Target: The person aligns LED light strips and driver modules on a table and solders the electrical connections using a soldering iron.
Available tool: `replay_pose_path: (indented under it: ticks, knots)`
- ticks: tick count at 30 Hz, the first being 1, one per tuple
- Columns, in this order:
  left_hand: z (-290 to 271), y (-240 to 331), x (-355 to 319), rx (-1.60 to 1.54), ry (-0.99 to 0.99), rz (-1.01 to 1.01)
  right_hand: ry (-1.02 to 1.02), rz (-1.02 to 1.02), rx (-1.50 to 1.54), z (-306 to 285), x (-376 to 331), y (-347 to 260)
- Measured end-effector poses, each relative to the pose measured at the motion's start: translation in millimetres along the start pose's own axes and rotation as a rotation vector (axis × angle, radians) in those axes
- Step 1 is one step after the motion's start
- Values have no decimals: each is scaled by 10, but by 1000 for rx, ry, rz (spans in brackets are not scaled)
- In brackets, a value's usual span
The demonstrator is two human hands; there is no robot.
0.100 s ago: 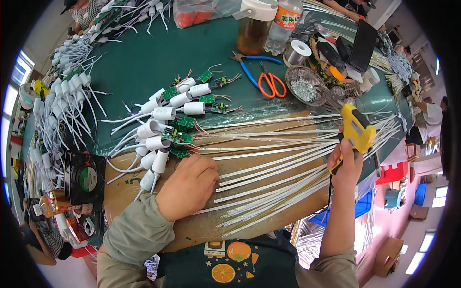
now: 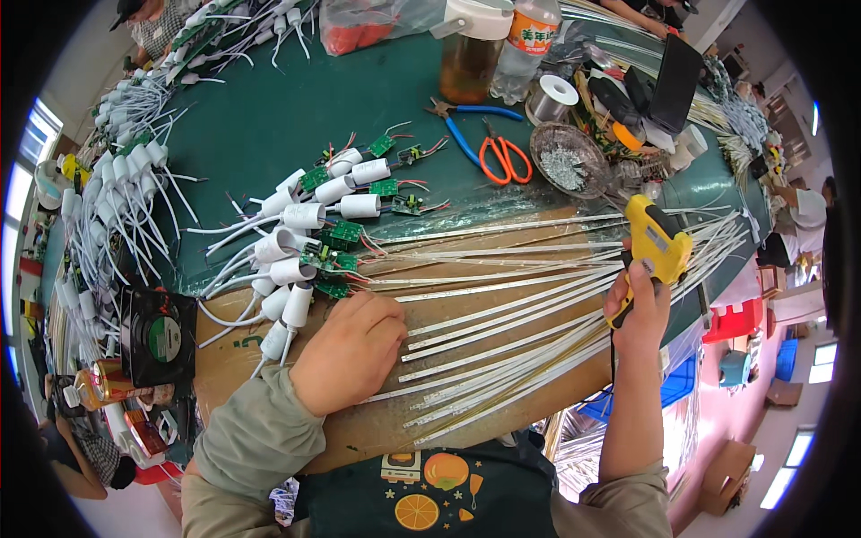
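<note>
My right hand point(image 2: 639, 300) grips a yellow and black soldering gun point(image 2: 659, 235) by its handle, above the right part of the strips. A dark cord hangs below the handle. My left hand point(image 2: 352, 350) is closed, knuckles up, over the left ends of the white LED strips point(image 2: 502, 309). Its fingertips are hidden, so what they pinch does not show. Just beyond it lie green circuit boards point(image 2: 341, 235) with red wires, joined to white cylindrical lamp bases point(image 2: 292, 270) with white leads. The strips fan out over a brown board point(image 2: 377, 430).
Blue-handled cutters point(image 2: 462, 134), orange-handled scissors point(image 2: 504, 161), a dish of silvery bits point(image 2: 574, 161) and a wire spool point(image 2: 552, 99) lie beyond the strips. Drink containers point(image 2: 471, 58) stand at the back. A black fan point(image 2: 159, 336) and heaped lamp bases point(image 2: 126, 175) are at left.
My right hand and the soldering gun have shifted slightly left. My left hand stays in place over the strip ends.
</note>
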State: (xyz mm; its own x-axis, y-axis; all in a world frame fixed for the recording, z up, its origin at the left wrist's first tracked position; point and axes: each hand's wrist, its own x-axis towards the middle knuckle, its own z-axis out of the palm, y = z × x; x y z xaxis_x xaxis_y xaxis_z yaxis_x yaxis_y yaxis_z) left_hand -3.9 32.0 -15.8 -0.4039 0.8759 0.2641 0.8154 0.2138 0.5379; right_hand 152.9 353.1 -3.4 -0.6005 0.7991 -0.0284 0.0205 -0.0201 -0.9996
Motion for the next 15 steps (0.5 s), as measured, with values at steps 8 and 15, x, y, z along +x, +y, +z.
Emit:
replay_pose_path:
  ticks: [8, 15]
  knots:
    - [-17, 2, 2, 3, -5, 11, 2, 132, 68, 88, 115, -8]
    - [-10, -3, -7, 1, -1, 11, 39, 177, 141, 74, 113, 4]
